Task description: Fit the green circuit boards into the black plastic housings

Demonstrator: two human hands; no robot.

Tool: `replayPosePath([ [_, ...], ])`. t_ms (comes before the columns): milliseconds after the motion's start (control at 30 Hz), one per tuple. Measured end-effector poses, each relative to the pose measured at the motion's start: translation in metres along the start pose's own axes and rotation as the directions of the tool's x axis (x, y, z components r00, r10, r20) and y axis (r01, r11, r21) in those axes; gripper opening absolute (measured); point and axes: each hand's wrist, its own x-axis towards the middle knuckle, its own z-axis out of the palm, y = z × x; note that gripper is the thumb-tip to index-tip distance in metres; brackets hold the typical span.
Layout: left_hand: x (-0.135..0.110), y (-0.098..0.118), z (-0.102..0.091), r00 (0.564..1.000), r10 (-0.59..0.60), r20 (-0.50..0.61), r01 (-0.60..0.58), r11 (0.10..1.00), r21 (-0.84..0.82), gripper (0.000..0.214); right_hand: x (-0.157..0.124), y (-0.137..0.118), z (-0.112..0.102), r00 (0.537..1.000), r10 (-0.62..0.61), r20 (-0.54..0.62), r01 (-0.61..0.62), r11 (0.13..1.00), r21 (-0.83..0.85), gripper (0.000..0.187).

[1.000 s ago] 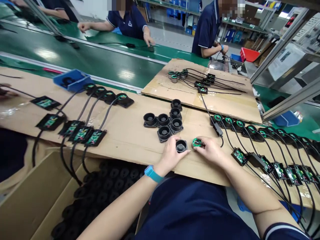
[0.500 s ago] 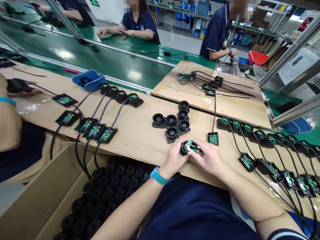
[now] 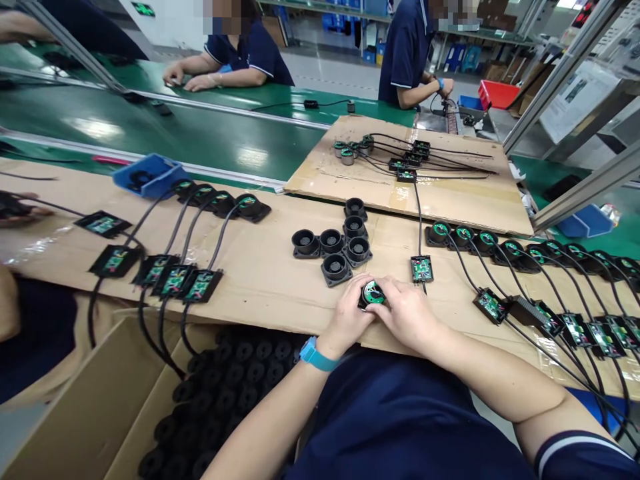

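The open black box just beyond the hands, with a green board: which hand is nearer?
Right. The right hand is just this side of the black box; the left hand lies farther off, leftward.

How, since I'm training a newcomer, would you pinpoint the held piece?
On the cardboard surface, find six open black housings. Just nearer the camera, the left hand and right hand hold the piece, whose green circuit face sets it apart from those housings.
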Motion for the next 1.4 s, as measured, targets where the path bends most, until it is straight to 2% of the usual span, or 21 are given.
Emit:
replayPosePath([
  [133, 0.001, 0.001, -0.002, 0.999, -0.021, 0.043, 0.024, 0.998, -0.055, 0.054, 0.003, 0.004, -0.002, 0.998, -0.048, 0.031, 0.047, 0.998, 0.045, 0.042],
  [267, 0.007, 0.007, -0.007, 0.987, -0.103, 0.126, 0.120, 0.984, -0.131, 0.055, 0.007, 0.018, -0.018, 0.981, -0.165, 0.105, 0.137, 0.963, 0.230, 0.053],
  [333, 0.011, 0.010, -0.009, 0.979, -0.143, 0.143, 0.162, 0.978, -0.131, 0.054, 0.004, 0.028, -0.025, 0.978, -0.166, 0.125, 0.124, 0.949, 0.290, 0.068],
  [433, 0.013, 0.011, -0.010, 0.968, -0.166, 0.186, 0.200, 0.964, -0.178, 0.053, -0.005, 0.042, -0.031, 0.980, -0.120, 0.160, 0.073, 0.960, 0.271, 0.081],
  [567, 0.013, 0.009, -0.009, 0.960, -0.179, 0.215, 0.238, 0.927, -0.289, 0.054, -0.013, 0.052, -0.036, 0.984, -0.071, 0.162, 0.033, 0.975, 0.221, 0.075],
  [733, 0.013, 0.008, -0.009, 0.961, -0.191, 0.202, 0.248, 0.917, -0.313, 0.054, -0.005, 0.041, -0.037, 0.981, -0.163, 0.106, 0.134, 0.962, 0.239, 0.070],
  [800, 0.012, 0.007, -0.009, 0.955, -0.211, 0.206, 0.269, 0.911, -0.314, 0.058, 0.000, 0.036, -0.030, 0.980, -0.182, 0.075, 0.159, 0.957, 0.241, 0.072],
  [867, 0.011, 0.004, -0.009, 0.953, -0.216, 0.214, 0.281, 0.893, -0.351, 0.071, 0.004, 0.031, -0.019, 0.980, -0.192, 0.047, 0.176, 0.956, 0.236, 0.073],
  [967, 0.009, 0.001, -0.007, 0.949, -0.223, 0.223, 0.297, 0.869, -0.395, 0.087, 0.008, 0.024, -0.001, 0.982, -0.186, 0.020, 0.180, 0.969, 0.170, 0.056],
  [1033, 0.007, 0.000, -0.006, 0.949, -0.231, 0.217, 0.299, 0.878, -0.373, 0.086, 0.009, 0.021, 0.005, 0.989, -0.151, 0.004, 0.149, 0.983, 0.104, 0.045],
  [1233, 0.007, -0.002, -0.006, 0.963, -0.173, 0.207, 0.240, 0.898, -0.369, 0.087, 0.006, 0.020, -0.001, 0.991, -0.122, 0.062, 0.121, 0.992, 0.017, 0.035],
  [1400, 0.008, 0.001, -0.006, 0.974, -0.119, 0.190, 0.175, 0.935, -0.308, 0.093, 0.007, 0.023, 0.006, 0.989, -0.131, 0.061, 0.124, 0.987, 0.105, 0.037],
])
